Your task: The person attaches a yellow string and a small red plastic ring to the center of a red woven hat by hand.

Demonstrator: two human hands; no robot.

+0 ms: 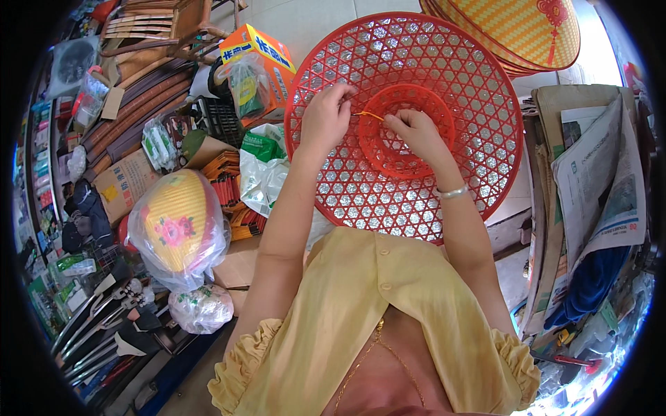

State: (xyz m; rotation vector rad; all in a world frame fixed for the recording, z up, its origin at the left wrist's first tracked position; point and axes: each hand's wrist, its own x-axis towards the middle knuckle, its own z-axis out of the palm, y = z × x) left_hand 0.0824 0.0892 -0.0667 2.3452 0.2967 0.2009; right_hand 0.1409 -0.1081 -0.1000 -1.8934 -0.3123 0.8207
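Cluttered shop floor, pale tiles [319,21] at top, goods heaped on both sides. Centre: large red lattice hat frame [479,132], round, woven plastic over shiny lining, with raised red inner ring [409,149] at its middle. Frame propped tilted in front of the person, lower rim near the yellow blouse [374,291].

Left hand [325,119] on the frame's upper left, just outside the inner ring; grip pinched shut, thumb and forefinger closed on one end of a thin yellow thread [368,114]. Right hand [416,132] over the ring itself, fingers curled; grip closed on the thread's other end, though fingertips partly hidden. Thread short and taut between the two grips, lying across the ring's upper left edge. Silver bracelet [453,192] on right wrist.

Around: stacked yellow woven hats [513,31] with red tassel, top right, behind the frame. Orange carton [267,55] and green packets in clear bag [244,87], upper left. Yellow flowered hat in plastic bag [179,229], left, well apart from the hands. Folded newspapers [600,180] on cardboard, right. Dark wooden slats [142,97] far left.
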